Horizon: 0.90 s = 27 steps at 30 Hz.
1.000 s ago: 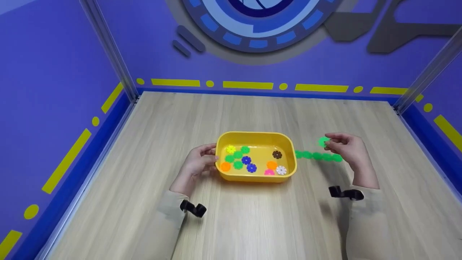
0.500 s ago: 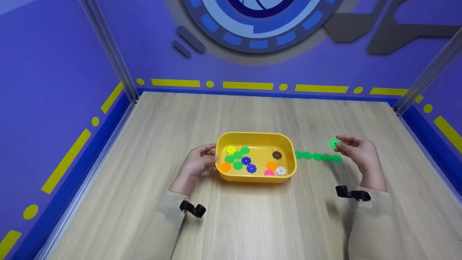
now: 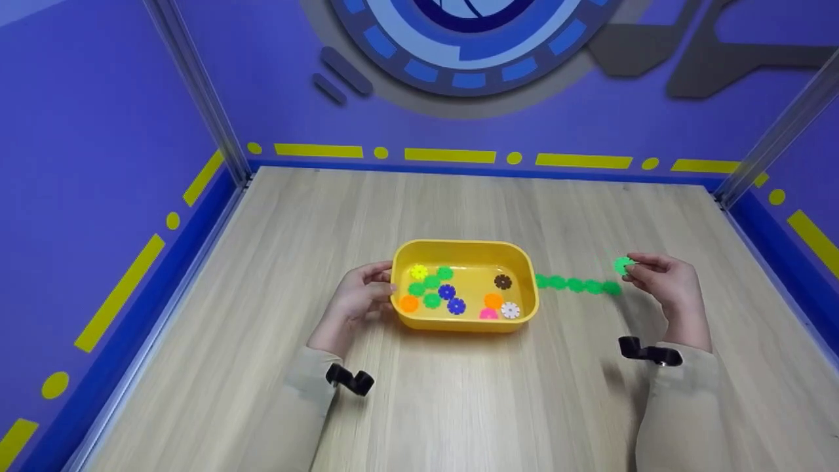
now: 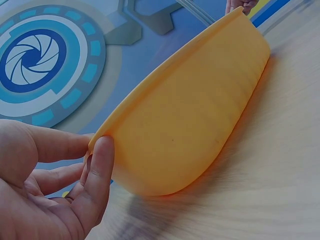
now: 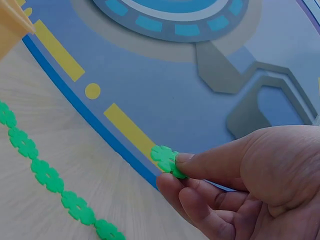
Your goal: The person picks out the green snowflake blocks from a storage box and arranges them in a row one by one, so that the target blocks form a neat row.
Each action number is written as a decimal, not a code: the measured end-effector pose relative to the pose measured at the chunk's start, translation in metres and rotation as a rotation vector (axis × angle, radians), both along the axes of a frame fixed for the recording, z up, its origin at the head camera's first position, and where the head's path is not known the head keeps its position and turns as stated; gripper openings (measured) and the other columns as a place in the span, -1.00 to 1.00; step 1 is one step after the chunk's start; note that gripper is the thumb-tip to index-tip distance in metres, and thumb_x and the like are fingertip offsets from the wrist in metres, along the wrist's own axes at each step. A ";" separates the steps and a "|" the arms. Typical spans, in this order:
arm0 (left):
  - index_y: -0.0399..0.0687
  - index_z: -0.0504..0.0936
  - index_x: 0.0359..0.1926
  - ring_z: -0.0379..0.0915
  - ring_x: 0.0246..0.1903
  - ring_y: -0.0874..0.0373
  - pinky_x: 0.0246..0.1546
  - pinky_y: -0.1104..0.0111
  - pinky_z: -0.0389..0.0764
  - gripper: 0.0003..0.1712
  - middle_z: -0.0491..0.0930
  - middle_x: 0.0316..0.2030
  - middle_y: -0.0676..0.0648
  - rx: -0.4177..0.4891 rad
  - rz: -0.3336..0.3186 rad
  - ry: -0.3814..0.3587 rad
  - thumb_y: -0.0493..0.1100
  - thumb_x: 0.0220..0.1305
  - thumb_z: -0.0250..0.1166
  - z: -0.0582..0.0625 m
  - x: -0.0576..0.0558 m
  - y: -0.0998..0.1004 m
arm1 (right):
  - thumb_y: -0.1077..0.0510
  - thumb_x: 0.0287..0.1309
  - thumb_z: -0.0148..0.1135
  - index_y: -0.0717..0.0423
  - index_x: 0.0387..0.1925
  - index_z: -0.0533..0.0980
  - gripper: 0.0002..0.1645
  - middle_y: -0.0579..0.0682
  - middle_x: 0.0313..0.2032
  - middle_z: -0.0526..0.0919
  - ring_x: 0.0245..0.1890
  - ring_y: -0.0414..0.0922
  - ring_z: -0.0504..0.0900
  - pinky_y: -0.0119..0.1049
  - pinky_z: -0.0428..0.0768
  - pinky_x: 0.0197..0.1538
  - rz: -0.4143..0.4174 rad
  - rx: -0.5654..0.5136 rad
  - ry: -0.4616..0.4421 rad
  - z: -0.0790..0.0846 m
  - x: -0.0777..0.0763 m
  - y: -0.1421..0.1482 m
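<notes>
At the left end of a yellow plastic bin (image 3: 465, 324), my left hand (image 3: 357, 295) pinches the rim; the left wrist view shows the thumb and fingers on either side of the bin's wall (image 4: 175, 120). My right hand (image 3: 668, 288) pinches a green snowflake disc (image 3: 623, 265) between thumb and fingers, raised above the table. Just below and left of that disc, a row of several green snowflake discs (image 3: 577, 284) lies on the table, running rightward from the bin. The right wrist view shows the held disc (image 5: 167, 159) apart from the row (image 5: 47, 175).
Inside the bin lie loose discs: green, two blue (image 3: 447, 292), orange (image 3: 409, 303), yellow (image 3: 419, 271), brown (image 3: 503, 282), white (image 3: 510, 310) and pink (image 3: 489, 314). Purple-blue panels (image 3: 459, 131) wall in the wooden table (image 3: 459, 400) at the back and sides.
My right hand has moved to the right and slightly nearer with the green snowflake disc, to above the right end of the row. The left hand and bin have stayed put.
</notes>
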<state>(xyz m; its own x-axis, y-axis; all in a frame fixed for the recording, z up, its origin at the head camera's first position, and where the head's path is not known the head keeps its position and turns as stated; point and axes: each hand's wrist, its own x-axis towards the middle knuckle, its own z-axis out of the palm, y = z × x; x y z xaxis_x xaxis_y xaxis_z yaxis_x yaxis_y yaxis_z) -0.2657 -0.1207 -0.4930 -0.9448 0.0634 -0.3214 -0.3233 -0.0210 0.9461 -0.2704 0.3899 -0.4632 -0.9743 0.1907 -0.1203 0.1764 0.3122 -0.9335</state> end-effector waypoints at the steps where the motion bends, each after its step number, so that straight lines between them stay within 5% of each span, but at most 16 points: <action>1: -0.10 0.53 0.36 0.57 -0.36 0.14 -0.34 0.35 0.73 -0.35 0.53 -0.02 -0.10 0.001 0.000 0.000 -0.42 0.22 0.32 0.000 0.000 0.000 | 0.22 0.40 0.23 0.39 0.33 0.41 -0.44 -0.43 -0.38 0.68 -0.35 -0.42 0.73 -0.57 0.70 -0.14 -0.004 0.000 -0.006 -0.002 0.000 0.001; 13: -0.12 0.53 0.36 0.57 -0.38 0.14 -0.35 0.36 0.73 -0.35 0.52 -0.04 -0.10 0.014 0.001 0.016 -0.43 0.23 0.32 -0.002 0.000 0.000 | 0.28 0.37 0.22 0.34 0.28 0.47 -0.51 -0.39 -0.44 0.70 -0.39 -0.39 0.73 -0.50 0.73 -0.20 -0.075 -0.085 -0.102 -0.020 -0.001 0.017; 27: -0.16 0.53 0.35 0.56 -0.37 0.14 -0.38 0.39 0.71 -0.36 0.52 -0.07 -0.11 0.025 -0.002 0.036 -0.44 0.21 0.32 -0.002 0.001 0.000 | 0.22 0.40 0.13 0.45 0.32 0.42 -0.45 -0.40 -0.44 0.58 -0.41 -0.43 0.65 -0.55 0.66 -0.25 -0.098 0.184 -0.137 -0.035 -0.001 0.019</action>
